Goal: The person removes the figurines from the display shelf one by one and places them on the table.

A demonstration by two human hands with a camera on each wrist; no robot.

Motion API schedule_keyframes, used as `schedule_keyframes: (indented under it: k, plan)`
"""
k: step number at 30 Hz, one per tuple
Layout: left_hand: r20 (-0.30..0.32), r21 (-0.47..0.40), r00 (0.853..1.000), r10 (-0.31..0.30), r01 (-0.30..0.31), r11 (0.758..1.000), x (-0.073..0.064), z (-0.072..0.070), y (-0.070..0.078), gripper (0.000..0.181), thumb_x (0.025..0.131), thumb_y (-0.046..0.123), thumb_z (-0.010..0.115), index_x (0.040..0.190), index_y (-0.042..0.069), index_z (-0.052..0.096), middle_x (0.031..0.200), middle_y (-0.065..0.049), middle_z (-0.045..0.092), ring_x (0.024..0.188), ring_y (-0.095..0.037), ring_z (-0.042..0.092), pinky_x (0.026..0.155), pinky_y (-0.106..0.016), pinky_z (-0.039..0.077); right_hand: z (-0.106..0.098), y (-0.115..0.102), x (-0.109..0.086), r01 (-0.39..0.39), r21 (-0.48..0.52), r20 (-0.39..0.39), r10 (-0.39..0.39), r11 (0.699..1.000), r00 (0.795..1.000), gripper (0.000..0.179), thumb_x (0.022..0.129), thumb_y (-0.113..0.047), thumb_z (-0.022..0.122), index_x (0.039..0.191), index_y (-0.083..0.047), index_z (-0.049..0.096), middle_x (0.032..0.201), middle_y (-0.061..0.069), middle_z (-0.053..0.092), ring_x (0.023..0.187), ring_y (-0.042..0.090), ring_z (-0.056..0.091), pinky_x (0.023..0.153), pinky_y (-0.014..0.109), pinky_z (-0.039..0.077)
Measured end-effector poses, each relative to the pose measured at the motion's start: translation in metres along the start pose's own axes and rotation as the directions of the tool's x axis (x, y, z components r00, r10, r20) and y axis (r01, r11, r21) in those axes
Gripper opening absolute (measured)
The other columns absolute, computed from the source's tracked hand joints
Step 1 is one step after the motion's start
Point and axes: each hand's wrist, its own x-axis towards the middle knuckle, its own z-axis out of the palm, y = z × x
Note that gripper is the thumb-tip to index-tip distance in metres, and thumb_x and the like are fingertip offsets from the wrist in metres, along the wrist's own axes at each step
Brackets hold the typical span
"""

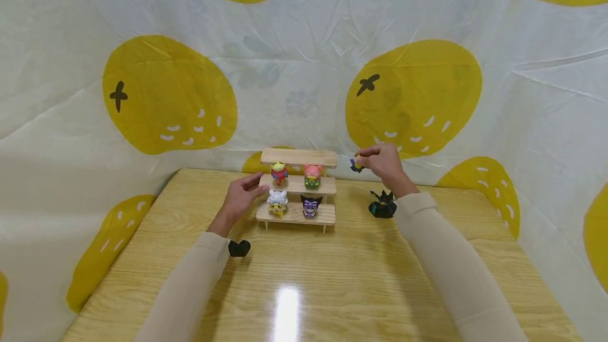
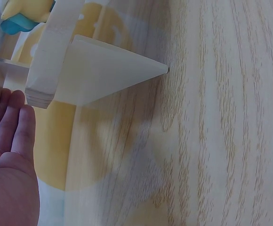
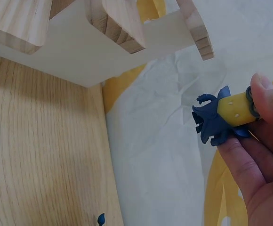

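My right hand (image 1: pixel 386 163) pinches a small yellow and dark blue toy figure (image 3: pixel 230 113) by its goggled yellow end, between thumb and fingers. It hangs in the air just right of a three-tier wooden display stand (image 1: pixel 296 183). My left hand (image 1: pixel 238 198) is at the stand's left end, fingers extended against or close beside the tiers; actual contact is hard to tell. The middle tier bears a red and green figure (image 1: pixel 279 173) and a pink figure (image 1: pixel 312 176). On the bottom tier are a white-hooded yellow figure (image 1: pixel 277 202) and a black and purple figure (image 1: pixel 311 206).
A black figure (image 1: pixel 382 205) sits on the wooden table (image 1: pixel 351 278) below my right wrist. Another black object (image 1: pixel 239 248) lies near my left sleeve. A white curtain with yellow fruit prints (image 1: pixel 294 88) hangs behind the table and at both sides.
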Motion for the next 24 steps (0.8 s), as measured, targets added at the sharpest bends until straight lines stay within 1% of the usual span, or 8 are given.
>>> schedule_keyframes:
  k: [6, 13, 16, 18, 24]
  plan:
    - [0.004, -0.006, 1.0, 0.002, -0.002, 1.0, 0.0, 0.0, -0.001, 0.062, 0.101, 0.016, 0.07, 0.155, -0.001, 0.046, 0.16, -0.02, 0.048, 0.148, -0.035, 0.048, 0.115, -0.041, 0.049, 0.0, 0.006, -0.002, 0.0, -0.001, -0.005, 0.0, 1.0, 1.0, 0.031, 0.101, -0.013, 0.07, 0.125, 0.007, 0.072, 0.134, 0.027, 0.068, 0.124, 0.036, 0.064, 0.102, 0.043, 0.058]
    - [-0.003, -0.004, 1.0, -0.003, 0.003, 1.0, 0.0, 0.0, -0.001, 0.061, 0.101, 0.016, 0.071, 0.154, -0.001, 0.048, 0.159, -0.02, 0.05, 0.147, -0.035, 0.049, 0.116, -0.043, 0.048, 0.001, 0.012, -0.003, -0.005, -0.004, -0.016, 0.005, 1.0, 1.0, 0.031, 0.1, -0.011, 0.07, 0.125, 0.007, 0.072, 0.133, 0.026, 0.069, 0.124, 0.035, 0.065, 0.095, 0.031, 0.058]
    - [-0.009, 0.001, 1.0, -0.002, 0.002, 1.0, 0.0, 0.0, -0.001, 0.06, 0.1, 0.016, 0.072, 0.154, 0.0, 0.049, 0.158, -0.02, 0.051, 0.147, -0.035, 0.05, 0.116, -0.044, 0.048, 0.002, 0.015, -0.003, -0.004, -0.011, -0.02, 0.004, 1.0, 1.0, 0.032, 0.1, -0.012, 0.071, 0.125, 0.007, 0.073, 0.133, 0.026, 0.069, 0.123, 0.035, 0.065, 0.093, 0.029, 0.057]
    - [-0.012, 0.0, 1.0, -0.001, 0.001, 1.0, 0.0, 0.0, -0.001, 0.06, 0.1, 0.016, 0.072, 0.153, 0.0, 0.05, 0.158, -0.02, 0.051, 0.147, -0.035, 0.05, 0.116, -0.044, 0.048, 0.002, 0.016, -0.003, -0.005, -0.015, -0.019, 0.005, 1.0, 1.0, 0.032, 0.1, -0.012, 0.071, 0.125, 0.007, 0.073, 0.133, 0.025, 0.069, 0.123, 0.036, 0.065, 0.093, 0.03, 0.057]
    - [-0.008, 0.002, 1.0, 0.006, -0.006, 1.0, 0.001, 0.0, -0.001, 0.062, 0.1, 0.016, 0.072, 0.154, -0.002, 0.047, 0.158, -0.021, 0.05, 0.147, -0.035, 0.049, 0.115, -0.041, 0.049, 0.003, 0.022, -0.004, -0.017, -0.028, -0.003, 0.017, 0.999, 1.0, 0.03, 0.101, -0.012, 0.07, 0.125, 0.006, 0.073, 0.135, 0.024, 0.068, 0.123, 0.036, 0.065, 0.1, 0.04, 0.059]
